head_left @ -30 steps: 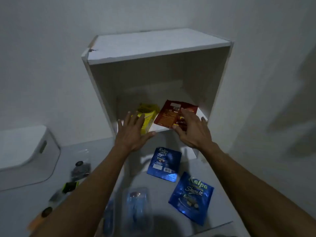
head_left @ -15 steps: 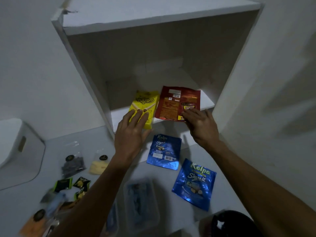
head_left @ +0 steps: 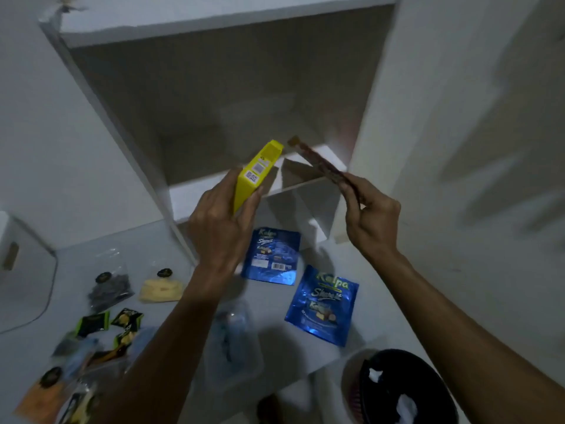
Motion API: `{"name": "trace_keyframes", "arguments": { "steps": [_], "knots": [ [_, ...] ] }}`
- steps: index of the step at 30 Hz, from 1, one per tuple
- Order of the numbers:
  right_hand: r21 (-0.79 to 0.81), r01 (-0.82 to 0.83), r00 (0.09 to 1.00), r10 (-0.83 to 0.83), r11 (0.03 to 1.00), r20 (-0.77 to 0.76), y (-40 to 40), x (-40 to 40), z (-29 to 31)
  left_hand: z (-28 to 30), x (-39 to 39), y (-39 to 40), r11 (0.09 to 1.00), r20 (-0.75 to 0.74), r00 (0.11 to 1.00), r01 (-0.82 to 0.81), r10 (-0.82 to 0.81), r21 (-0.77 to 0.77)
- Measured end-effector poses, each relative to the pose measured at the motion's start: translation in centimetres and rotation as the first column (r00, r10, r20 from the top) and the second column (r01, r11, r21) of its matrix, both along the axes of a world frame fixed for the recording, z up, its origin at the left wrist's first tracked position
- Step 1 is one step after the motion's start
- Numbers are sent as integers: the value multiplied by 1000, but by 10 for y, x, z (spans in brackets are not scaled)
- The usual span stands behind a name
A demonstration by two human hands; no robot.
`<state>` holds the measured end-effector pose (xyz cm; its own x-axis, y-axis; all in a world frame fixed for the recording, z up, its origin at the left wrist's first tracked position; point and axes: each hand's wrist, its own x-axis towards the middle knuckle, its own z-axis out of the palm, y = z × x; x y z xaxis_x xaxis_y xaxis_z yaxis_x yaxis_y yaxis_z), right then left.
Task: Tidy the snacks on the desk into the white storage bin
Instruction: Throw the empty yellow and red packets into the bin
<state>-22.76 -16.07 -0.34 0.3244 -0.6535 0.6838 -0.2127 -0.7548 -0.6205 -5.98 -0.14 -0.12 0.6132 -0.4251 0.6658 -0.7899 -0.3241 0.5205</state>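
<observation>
My left hand [head_left: 221,228] grips a yellow snack box [head_left: 255,174], tilted on edge in front of the open white cube shelf [head_left: 195,191]. My right hand [head_left: 370,221] pinches a flat red-brown snack packet [head_left: 318,162], seen edge-on, above the shelf floor. Two blue Kalpa pouches [head_left: 272,255] [head_left: 322,304] lie flat on the desk below my hands. The white storage bin [head_left: 21,270] sits at the far left edge, only partly in view.
Small snack bags lie on the left of the desk: a dark one [head_left: 108,289], a pale yellow one [head_left: 160,289], several black-green wrappers [head_left: 104,325] and an orange packet [head_left: 42,399]. A clear plastic tray [head_left: 232,344] lies under my left forearm. A dark round container [head_left: 400,390] stands bottom right.
Both hands have closed on the two snacks that lay on the shelf floor and lifted them up on edge. The view has moved closer and lower.
</observation>
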Motion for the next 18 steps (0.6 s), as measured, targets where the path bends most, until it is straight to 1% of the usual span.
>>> {"name": "trace_keyframes", "arguments": {
  "steps": [4,6,7,10,12,15,18],
  "knots": [
    [149,87,988,-104,985,111,13,-75,3,8,-71,-4,987,-111,986,112,-124,-111],
    [211,163,975,-191,964,116,19,-121,-8,0,-111,-4,981,-176,972,130,-155,-144],
    [247,195,968,-227,949,111,24,-144,-17,-8,-132,-3,982,-211,965,128,-155,-137],
    [359,270,950,-309,894,56,43,-214,-57,-43,-194,3,989,-271,952,149,-145,-8],
    [410,348,932,-359,843,-53,61,-257,-91,-73,-232,9,973,-311,934,213,-176,88],
    [461,478,878,-424,748,-223,95,-316,-138,-112,-282,13,930,-364,913,280,-183,236],
    [502,550,835,-448,667,-319,114,-356,-169,-144,-320,7,882,-357,894,379,-271,281]
  ]
}}
